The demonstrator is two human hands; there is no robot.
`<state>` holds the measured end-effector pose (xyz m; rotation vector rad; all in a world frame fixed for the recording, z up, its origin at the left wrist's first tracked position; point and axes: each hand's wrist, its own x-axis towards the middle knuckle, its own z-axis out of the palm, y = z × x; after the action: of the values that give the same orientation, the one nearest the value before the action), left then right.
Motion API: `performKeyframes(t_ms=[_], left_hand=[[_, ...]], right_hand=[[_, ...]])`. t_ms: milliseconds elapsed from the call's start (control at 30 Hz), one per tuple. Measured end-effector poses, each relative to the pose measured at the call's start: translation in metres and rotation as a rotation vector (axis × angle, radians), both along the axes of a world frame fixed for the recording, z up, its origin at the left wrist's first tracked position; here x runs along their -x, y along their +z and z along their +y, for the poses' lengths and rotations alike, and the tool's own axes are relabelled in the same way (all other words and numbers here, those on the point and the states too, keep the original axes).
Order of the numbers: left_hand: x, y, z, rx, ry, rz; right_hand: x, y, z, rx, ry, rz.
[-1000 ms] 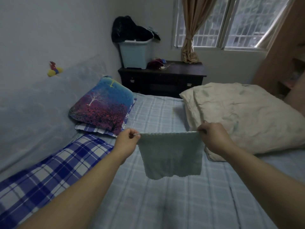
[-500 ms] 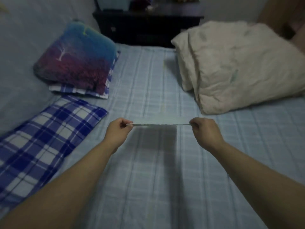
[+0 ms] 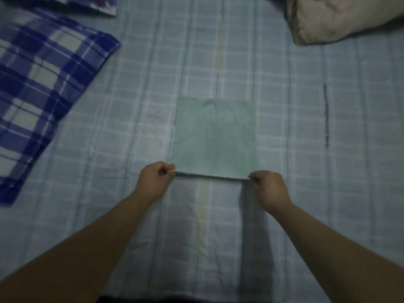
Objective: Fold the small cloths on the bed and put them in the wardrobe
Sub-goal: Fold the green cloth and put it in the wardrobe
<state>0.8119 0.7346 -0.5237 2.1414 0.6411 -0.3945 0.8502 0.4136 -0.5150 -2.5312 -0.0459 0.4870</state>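
You are holding a small pale-green cloth point(image 3: 215, 136) by its two near corners, and it is lying spread out on the bed point(image 3: 306, 127) in front of you, roughly at the middle of the view. Your left hand point(image 3: 154, 181) is pinching the near left corner between thumb and curled fingers, and your right hand point(image 3: 270, 189) is doing the same at the near right corner, with both sets of knuckles turned up toward the camera. The near edge is running taut and straight between your hands. It is looking slightly lifted off the sheet, since a shadow is falling on the bed just below it and beside your right wrist, but I cannot tell how high it is sitting. The rest of the cloth is lying flat and close to square, its far edge resting on the light blue checked sheet with a small crease near the middle of that edge. Your bare forearms are reaching in from the bottom corners and angling toward each other. Well to the left, a blue-and-white checked pillow point(image 3: 43, 84) is lying on the bed, apart from the cloth. At the top right a crumpled beige pillow point(image 3: 338, 16) is sitting at the edge of the view, also well apart — and at the top left only a corner of a patterned cushion point(image 3: 102, 3) is showing, just beyond the checked pillow. A thin dark streak point(image 3: 325, 117) is running along the sheet to the right of the cloth.
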Motion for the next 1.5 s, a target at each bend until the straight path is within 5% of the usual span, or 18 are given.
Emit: performKeyframes(t_ms=[400,500,667,933,1233,1500], left_hand=[[0.074,-0.021,-0.008,-0.275,-0.323,-0.158],[0.065,-0.015,-0.012,-0.38,-0.35,-0.287],[0.008,-0.015,-0.051,-0.544,-0.499,-0.437],[-0.025,-0.082,-0.072,-0.641,-0.678,-0.305],[-0.021,-0.091,-0.043,-0.666,-0.559,-0.312],[-0.138,-0.087,-0.046,-0.68,-0.665,-0.374]], right_hand=[[0.055,-0.008,-0.006,0.195,0.091,0.056],[0.05,-0.001,0.005,0.368,0.038,-0.098],[0.012,-0.009,0.042,0.315,0.042,-0.193],[-0.011,-0.064,0.074,0.314,0.29,-0.068],[-0.022,-0.069,0.042,0.367,0.174,-0.1],[-0.113,-0.071,0.101,0.321,0.221,-0.144]])
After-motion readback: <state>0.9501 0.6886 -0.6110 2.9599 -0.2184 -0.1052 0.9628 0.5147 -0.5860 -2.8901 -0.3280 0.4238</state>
